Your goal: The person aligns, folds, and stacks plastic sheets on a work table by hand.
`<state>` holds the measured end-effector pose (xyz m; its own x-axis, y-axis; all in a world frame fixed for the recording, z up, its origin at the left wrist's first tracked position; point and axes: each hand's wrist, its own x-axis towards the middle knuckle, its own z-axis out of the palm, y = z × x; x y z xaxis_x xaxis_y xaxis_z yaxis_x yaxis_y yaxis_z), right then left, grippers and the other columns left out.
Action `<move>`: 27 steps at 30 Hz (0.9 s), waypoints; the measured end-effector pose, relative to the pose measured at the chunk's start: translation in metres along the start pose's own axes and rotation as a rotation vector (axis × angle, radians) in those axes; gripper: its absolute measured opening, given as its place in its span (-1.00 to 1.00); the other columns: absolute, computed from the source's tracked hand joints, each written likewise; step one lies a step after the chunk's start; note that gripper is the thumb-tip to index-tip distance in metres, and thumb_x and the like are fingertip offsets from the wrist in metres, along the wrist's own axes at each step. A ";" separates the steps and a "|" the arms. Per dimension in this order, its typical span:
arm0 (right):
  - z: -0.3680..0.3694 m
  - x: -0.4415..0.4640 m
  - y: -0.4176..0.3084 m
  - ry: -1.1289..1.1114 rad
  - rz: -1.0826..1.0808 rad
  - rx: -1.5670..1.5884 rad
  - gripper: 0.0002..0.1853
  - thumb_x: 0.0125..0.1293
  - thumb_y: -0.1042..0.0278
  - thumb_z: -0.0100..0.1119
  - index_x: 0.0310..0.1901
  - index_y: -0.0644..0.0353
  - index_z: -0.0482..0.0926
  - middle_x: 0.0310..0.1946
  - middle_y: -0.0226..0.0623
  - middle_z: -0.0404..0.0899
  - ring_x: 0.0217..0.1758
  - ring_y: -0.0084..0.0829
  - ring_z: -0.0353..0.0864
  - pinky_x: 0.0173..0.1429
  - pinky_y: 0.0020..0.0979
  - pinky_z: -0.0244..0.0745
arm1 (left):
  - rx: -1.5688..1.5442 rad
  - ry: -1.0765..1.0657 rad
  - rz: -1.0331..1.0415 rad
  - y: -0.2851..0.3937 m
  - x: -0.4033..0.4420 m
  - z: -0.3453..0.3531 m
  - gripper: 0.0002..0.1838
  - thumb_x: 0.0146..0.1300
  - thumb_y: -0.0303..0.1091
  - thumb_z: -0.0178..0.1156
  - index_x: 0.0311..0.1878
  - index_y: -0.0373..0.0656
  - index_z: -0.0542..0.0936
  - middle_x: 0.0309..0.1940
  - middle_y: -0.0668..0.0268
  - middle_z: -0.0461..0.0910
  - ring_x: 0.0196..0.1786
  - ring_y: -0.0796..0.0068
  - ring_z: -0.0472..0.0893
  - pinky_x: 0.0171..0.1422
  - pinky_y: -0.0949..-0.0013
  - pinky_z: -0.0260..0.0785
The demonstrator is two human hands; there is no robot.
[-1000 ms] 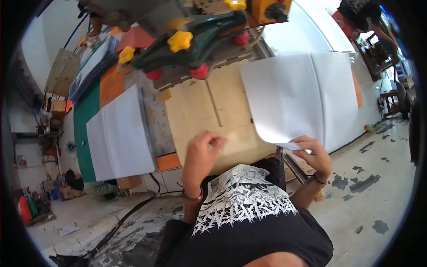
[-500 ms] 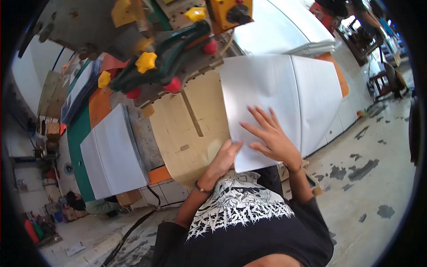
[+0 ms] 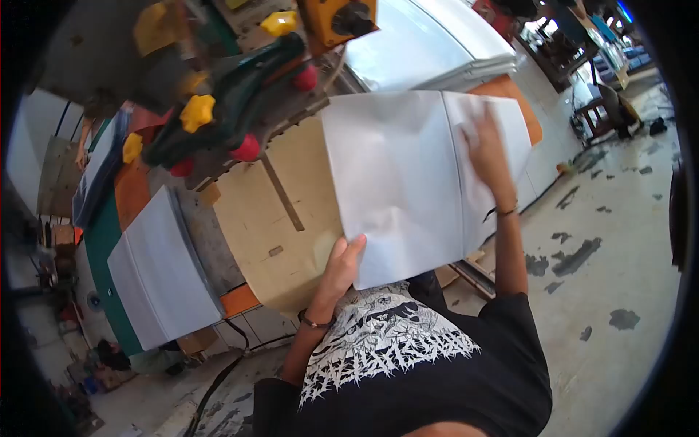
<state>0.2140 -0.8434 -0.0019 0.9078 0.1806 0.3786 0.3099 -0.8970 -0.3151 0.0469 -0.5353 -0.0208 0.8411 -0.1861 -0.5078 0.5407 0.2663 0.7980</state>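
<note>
A large white sheet (image 3: 393, 167) with a crease line lies partly over a tan board (image 3: 262, 211). My left hand (image 3: 341, 268) pinches the sheet's near left edge, thumb on top and fingers underneath. Over the panel right of the crease, my right hand (image 3: 486, 149) is blurred by motion; its fingers look stretched out on or just above the surface, the thumb apart. The sheet is slightly buckled between my hands. A slot (image 3: 282, 193) runs through the tan board's bare part.
Beyond the board stands a machine with a dark green arm (image 3: 233, 109), yellow knobs (image 3: 196, 113) and red knobs (image 3: 246, 148). White sheets (image 3: 164, 269) are stacked at the left, and more sheets (image 3: 408, 44) lie at the back. Another person's hand (image 3: 81, 156) shows far left.
My right hand has moved right and away from me, from the sheet's left panel across the crease. My left hand still holds the edge. The whole view has shifted slightly.
</note>
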 end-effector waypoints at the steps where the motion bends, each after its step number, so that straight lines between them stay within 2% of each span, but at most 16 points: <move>1: -0.001 -0.012 -0.032 -0.205 -0.126 0.018 -0.66 0.41 0.27 0.04 0.10 0.24 0.61 0.46 0.11 0.21 0.57 0.20 0.04 0.61 0.00 -0.05 | 0.021 0.007 0.006 -0.003 0.001 -0.002 -0.61 0.54 -0.20 -0.01 0.09 -0.40 0.54 -0.09 0.28 0.63 -0.06 0.57 0.56 0.06 0.44 0.41; 3: 0.011 -0.042 -0.100 -0.351 -0.373 0.170 -0.50 0.38 0.20 0.08 0.35 0.01 0.47 0.51 -0.08 0.19 0.61 -0.01 0.05 0.60 0.13 -0.08 | 0.078 0.015 0.016 -0.008 0.003 -0.006 -0.60 0.55 -0.19 -0.01 0.10 -0.40 0.54 -0.08 0.28 0.63 -0.05 0.56 0.56 0.08 0.44 0.40; 5: 0.022 -0.063 -0.135 -0.348 -0.438 0.269 -0.46 0.42 0.10 0.08 0.42 -0.14 0.39 0.52 -0.08 0.17 0.61 -0.08 0.08 0.59 0.19 -0.11 | 0.027 0.006 0.030 -0.004 0.000 -0.004 -0.59 0.56 -0.19 -0.03 0.13 -0.39 0.53 -0.04 0.27 0.62 -0.01 0.53 0.55 0.13 0.43 0.38; 7: 0.021 -0.049 -0.103 -0.355 -0.354 0.195 -0.45 0.38 0.02 0.16 0.39 -0.22 0.44 0.54 -0.11 0.15 0.62 -0.14 0.07 0.61 0.17 -0.17 | -0.007 0.039 0.030 -0.006 -0.003 -0.002 -0.59 0.57 -0.19 -0.04 0.14 -0.39 0.53 -0.02 0.26 0.61 0.01 0.52 0.55 0.16 0.43 0.37; 9: 0.019 -0.037 -0.027 -0.168 -0.148 -0.100 -0.46 0.42 -0.05 0.06 0.38 -0.13 0.43 0.48 -0.13 0.27 0.57 -0.08 0.15 0.60 0.17 -0.12 | 0.044 0.012 0.064 -0.004 -0.008 0.003 -0.60 0.57 -0.20 -0.05 0.13 -0.40 0.54 -0.01 0.25 0.62 0.01 0.51 0.55 0.17 0.41 0.38; 10: 0.010 -0.030 0.023 -0.175 0.040 -0.244 -0.48 0.44 -0.02 0.03 0.37 -0.08 0.45 0.46 -0.10 0.29 0.56 -0.06 0.17 0.59 0.15 -0.12 | 0.066 0.001 0.083 -0.003 -0.010 0.006 -0.60 0.57 -0.21 -0.05 0.12 -0.40 0.54 -0.01 0.25 0.62 0.02 0.51 0.56 0.17 0.41 0.38; 11: 0.001 -0.031 0.073 0.051 0.122 -0.257 -0.50 0.46 0.00 0.00 0.36 -0.08 0.45 0.40 -0.07 0.35 0.54 -0.03 0.19 0.54 0.09 0.06 | 0.096 0.019 0.113 -0.004 -0.013 0.009 -0.60 0.58 -0.21 -0.06 0.11 -0.40 0.55 -0.02 0.24 0.62 0.01 0.50 0.56 0.16 0.40 0.39; 12: -0.021 -0.032 0.109 0.016 0.260 -0.365 -0.52 0.47 0.00 -0.02 0.35 -0.06 0.45 0.32 -0.02 0.41 0.42 -0.01 0.34 0.42 -0.01 0.29 | 0.124 0.045 0.146 -0.005 -0.014 0.012 -0.60 0.58 -0.22 -0.07 0.10 -0.41 0.55 -0.03 0.23 0.63 0.00 0.50 0.57 0.15 0.39 0.40; 13: -0.016 -0.041 0.163 0.199 0.298 -0.412 -0.55 0.50 0.03 -0.05 0.31 -0.05 0.48 0.25 0.02 0.45 0.26 0.04 0.47 0.29 -0.04 0.41 | 0.151 0.072 0.190 -0.005 -0.013 0.014 -0.61 0.58 -0.23 -0.07 0.10 -0.41 0.56 -0.04 0.22 0.64 -0.01 0.50 0.58 0.14 0.39 0.41; 14: -0.028 -0.045 0.175 0.095 0.531 -0.367 -0.58 0.50 0.11 -0.03 0.30 0.01 0.49 0.26 0.03 0.43 0.26 0.06 0.46 0.32 -0.01 0.37 | 0.127 0.081 0.175 -0.007 -0.013 0.013 -0.61 0.58 -0.24 -0.08 0.09 -0.41 0.56 -0.06 0.21 0.64 -0.02 0.49 0.59 0.13 0.38 0.41; 17: -0.041 -0.050 0.114 0.220 0.162 -0.142 -0.58 0.49 0.16 0.02 0.31 0.05 0.48 0.34 0.05 0.37 0.42 0.08 0.32 0.45 -0.02 0.26 | 0.079 0.081 0.151 -0.011 -0.009 0.011 -0.61 0.59 -0.25 -0.09 0.09 -0.42 0.55 -0.09 0.19 0.65 -0.03 0.48 0.60 0.11 0.37 0.43; 19: -0.021 -0.064 0.021 0.058 0.014 0.044 -0.54 0.45 0.19 0.09 0.33 0.05 0.47 0.43 0.06 0.27 0.55 0.05 0.14 0.56 0.00 0.08 | 0.102 0.060 0.148 -0.007 -0.012 0.012 -0.62 0.59 -0.26 -0.09 0.09 -0.41 0.55 -0.09 0.19 0.65 -0.03 0.48 0.60 0.11 0.36 0.44; 21: -0.030 -0.072 -0.051 -0.311 -0.181 0.021 -0.52 0.43 0.11 0.11 0.37 -0.17 0.47 0.51 -0.02 0.18 0.62 -0.02 0.02 0.60 0.15 -0.12 | 0.077 0.074 0.119 -0.011 -0.012 0.007 -0.64 0.59 -0.26 -0.08 0.09 -0.40 0.54 -0.07 0.21 0.64 -0.01 0.48 0.59 0.11 0.36 0.44; 23: -0.006 -0.081 -0.012 -0.183 -0.004 -0.155 -0.47 0.45 -0.06 0.03 0.43 -0.29 0.38 0.53 -0.08 0.15 0.64 -0.01 -0.05 0.59 0.20 -0.15 | 0.125 0.093 0.182 -0.017 -0.009 0.003 -0.64 0.59 -0.26 -0.08 0.10 -0.39 0.53 -0.05 0.21 0.63 -0.01 0.49 0.58 0.10 0.37 0.44; 25: -0.003 -0.082 0.063 0.004 0.561 -0.227 -0.34 0.46 -0.23 -0.07 0.51 -0.17 0.25 0.54 0.02 0.10 0.64 0.04 -0.08 0.56 0.29 -0.20 | 0.203 0.078 0.201 -0.021 -0.008 -0.003 -0.63 0.59 -0.24 -0.07 0.14 -0.39 0.50 -0.04 0.22 0.61 -0.01 0.48 0.57 0.09 0.34 0.44; 27: -0.011 -0.092 0.133 0.114 1.070 -0.193 -0.18 0.48 -0.35 -0.21 0.54 0.12 0.12 0.52 0.17 0.08 0.63 0.05 -0.04 0.60 0.12 -0.14 | 0.216 0.025 0.201 -0.015 -0.010 0.000 -0.63 0.59 -0.23 -0.06 0.15 -0.39 0.49 -0.04 0.24 0.61 -0.02 0.47 0.57 0.08 0.31 0.44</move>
<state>0.1688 -0.9836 -0.0686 0.6464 -0.7597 0.0709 -0.6826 -0.6172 -0.3913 0.0304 -0.5372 -0.0282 0.9328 -0.1255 -0.3379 0.3497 0.0876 0.9328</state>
